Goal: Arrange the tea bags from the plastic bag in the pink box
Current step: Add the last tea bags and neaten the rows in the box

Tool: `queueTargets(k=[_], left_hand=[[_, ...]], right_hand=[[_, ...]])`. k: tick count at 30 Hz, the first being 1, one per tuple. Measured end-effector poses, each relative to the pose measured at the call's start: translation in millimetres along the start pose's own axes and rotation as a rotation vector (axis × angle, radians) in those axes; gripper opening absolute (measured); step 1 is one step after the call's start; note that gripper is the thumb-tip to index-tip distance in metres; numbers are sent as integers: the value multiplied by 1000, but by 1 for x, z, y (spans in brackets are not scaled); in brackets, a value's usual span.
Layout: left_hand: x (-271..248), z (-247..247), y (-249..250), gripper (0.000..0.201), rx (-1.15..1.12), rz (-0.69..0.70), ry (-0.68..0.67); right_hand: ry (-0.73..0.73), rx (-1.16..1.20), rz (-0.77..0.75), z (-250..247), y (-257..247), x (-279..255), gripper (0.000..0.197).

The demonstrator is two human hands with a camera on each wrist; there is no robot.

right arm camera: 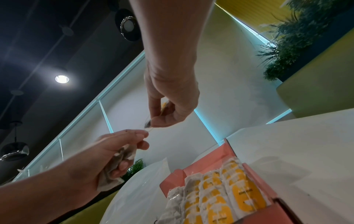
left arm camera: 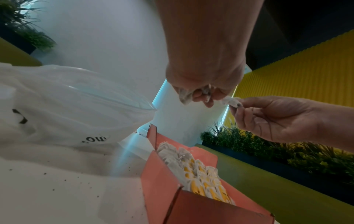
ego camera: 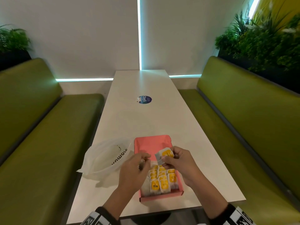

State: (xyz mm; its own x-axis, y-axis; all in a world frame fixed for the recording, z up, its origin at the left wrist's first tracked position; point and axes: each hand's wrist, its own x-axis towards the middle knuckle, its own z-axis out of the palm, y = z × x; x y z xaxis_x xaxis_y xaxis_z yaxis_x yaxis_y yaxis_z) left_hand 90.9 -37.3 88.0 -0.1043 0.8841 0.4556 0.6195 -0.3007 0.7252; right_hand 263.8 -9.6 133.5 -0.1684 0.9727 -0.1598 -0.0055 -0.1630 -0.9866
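Observation:
The pink box (ego camera: 146, 143) lies open on the white table, its near half filled with rows of white tea bags with yellow labels (ego camera: 162, 181). Above the box my right hand (ego camera: 172, 157) pinches one tea bag (ego camera: 164, 155) with its yellow label showing. My left hand (ego camera: 145, 159), just left of it, holds a crumpled tea bag (right arm camera: 118, 166) in its curled fingers and pinches a thin string (right arm camera: 148, 130) that runs to the right hand's bag. The translucent plastic bag (ego camera: 103, 158) lies flat to the left of the box.
A round blue sticker (ego camera: 145, 99) sits mid-table on the long white table (ego camera: 146, 120). Green benches (ego camera: 40, 127) run along both sides, with plants behind them. Dark crumbs speckle the tabletop (left arm camera: 57, 181) near the box.

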Motion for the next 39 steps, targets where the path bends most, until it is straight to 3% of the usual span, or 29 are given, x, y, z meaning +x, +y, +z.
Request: queueTargets(k=[3, 8, 10, 12, 15, 18, 24, 28, 31, 39], left_hand=[[4, -2, 2, 21, -175, -181, -81], [6, -3, 6, 38, -292, -261, -418], [4, -1, 4, 27, -278, -253, -431], [3, 2, 4, 17, -289, -259, -409], [1, 4, 10, 7, -298, -243, -427], [1, 10, 11, 10, -190, -235, -449], [-5, 16, 4, 38, 36, -241, -577], [-16, 18, -1, 41, 244, -196, -779], [-25, 24, -8, 34, 305, -153, -845], [-29, 30, -14, 25, 375, -142, -836]], right_hand=[[-45, -88, -7, -5, -1, 1, 10], [-240, -403, -2, -12, -10, 0, 8], [-312, -553, -9, -14, -17, 2, 12], [-283, -688, -49, -16, -21, 4, 20], [-306, -740, -82, -18, -23, 4, 10], [-415, -887, -73, -17, -15, 5, 26], [-364, -1257, -54, -17, 9, 18, 10], [-454, -1501, -58, -26, 25, 16, 28], [-499, -1651, -113, -25, 36, 13, 40], [-470, -1827, -99, -15, 46, 11, 28]])
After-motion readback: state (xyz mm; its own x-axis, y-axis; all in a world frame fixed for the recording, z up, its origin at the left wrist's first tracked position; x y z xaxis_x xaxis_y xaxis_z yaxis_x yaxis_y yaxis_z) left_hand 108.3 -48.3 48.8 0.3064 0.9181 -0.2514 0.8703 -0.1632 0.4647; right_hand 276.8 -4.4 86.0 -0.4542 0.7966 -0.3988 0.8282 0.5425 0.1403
